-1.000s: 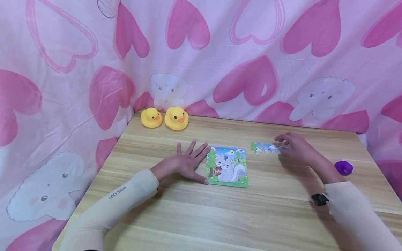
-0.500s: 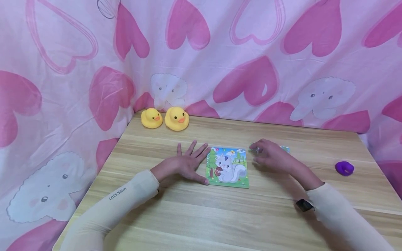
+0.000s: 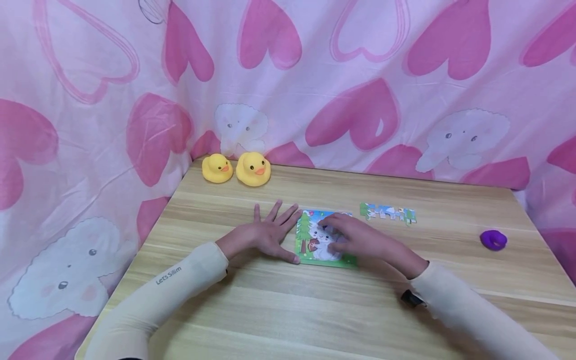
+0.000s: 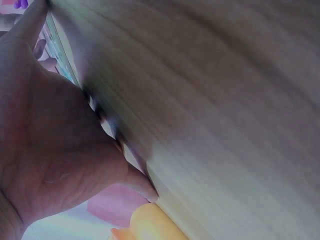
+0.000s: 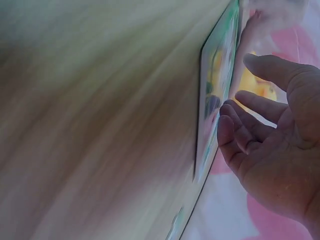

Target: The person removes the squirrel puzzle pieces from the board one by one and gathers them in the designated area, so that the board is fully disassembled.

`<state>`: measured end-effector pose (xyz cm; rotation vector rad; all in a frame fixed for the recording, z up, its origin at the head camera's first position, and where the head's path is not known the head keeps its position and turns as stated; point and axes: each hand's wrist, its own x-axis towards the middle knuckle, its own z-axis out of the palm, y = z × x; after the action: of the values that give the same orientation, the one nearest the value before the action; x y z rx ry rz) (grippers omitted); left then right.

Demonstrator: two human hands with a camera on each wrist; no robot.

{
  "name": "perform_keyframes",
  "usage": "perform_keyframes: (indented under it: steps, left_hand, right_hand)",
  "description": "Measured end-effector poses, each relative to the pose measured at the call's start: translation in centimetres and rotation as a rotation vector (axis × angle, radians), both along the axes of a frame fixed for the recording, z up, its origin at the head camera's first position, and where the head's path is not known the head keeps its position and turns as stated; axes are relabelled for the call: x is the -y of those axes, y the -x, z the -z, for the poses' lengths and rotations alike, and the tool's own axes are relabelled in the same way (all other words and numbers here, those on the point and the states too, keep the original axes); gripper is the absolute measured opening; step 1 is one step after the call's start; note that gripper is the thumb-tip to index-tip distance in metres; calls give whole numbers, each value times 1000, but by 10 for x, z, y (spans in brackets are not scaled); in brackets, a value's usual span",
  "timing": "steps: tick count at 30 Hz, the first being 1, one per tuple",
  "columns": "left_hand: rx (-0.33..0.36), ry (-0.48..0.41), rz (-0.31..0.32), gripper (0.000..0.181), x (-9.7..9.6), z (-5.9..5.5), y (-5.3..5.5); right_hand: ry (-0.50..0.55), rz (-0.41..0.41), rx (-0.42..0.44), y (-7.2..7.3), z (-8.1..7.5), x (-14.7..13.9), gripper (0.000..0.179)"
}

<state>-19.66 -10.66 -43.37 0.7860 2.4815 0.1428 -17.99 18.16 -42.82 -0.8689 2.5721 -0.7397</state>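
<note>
A square squirrel picture puzzle (image 3: pixel 320 250) lies flat near the middle of the wooden table. My left hand (image 3: pixel 272 236) rests palm down with fingers spread, its fingertips and thumb at the puzzle's left edge. Over the puzzle's right half is my right hand (image 3: pixel 360 241), covering part of the squirrel. In the right wrist view, the right thumb and fingers (image 5: pixel 265 104) are loosely bent and apart, with nothing seen between them. Beyond the puzzle, to its right, a strip of jigsaw pieces (image 3: pixel 392 213) lies on the table.
Two yellow rubber ducks, a smaller one (image 3: pixel 217 169) and a larger one (image 3: pixel 253 170), stand at the back left. A small purple object (image 3: pixel 493 240) sits toward the right edge. A pink heart-patterned curtain (image 3: pixel 288 90) hangs behind the wooden table (image 3: pixel 270 310).
My right hand has moved left from the jigsaw strip to above the squirrel puzzle, leaving the strip uncovered. My left hand stays at the puzzle's left edge.
</note>
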Motion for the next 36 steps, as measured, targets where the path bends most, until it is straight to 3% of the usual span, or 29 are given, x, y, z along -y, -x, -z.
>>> perform_keyframes:
  steps: [6, 21, 27, 36]
  left_hand:
    - [3, 1, -1, 130, 0, 0, 0]
    - [-5, 14, 4, 129, 0, 0, 0]
    - [-5, 18, -1, 130, 0, 0, 0]
    - [-4, 11, 2, 130, -1, 1, 0]
  right_hand:
    - [-4, -23, 4, -7, -2, 20, 66]
    - [-29, 85, -114, -17, 7, 44, 57]
    - [-5, 131, -84, -11, 8, 50, 61]
    - [59, 100, 1, 0, 11, 44, 52]
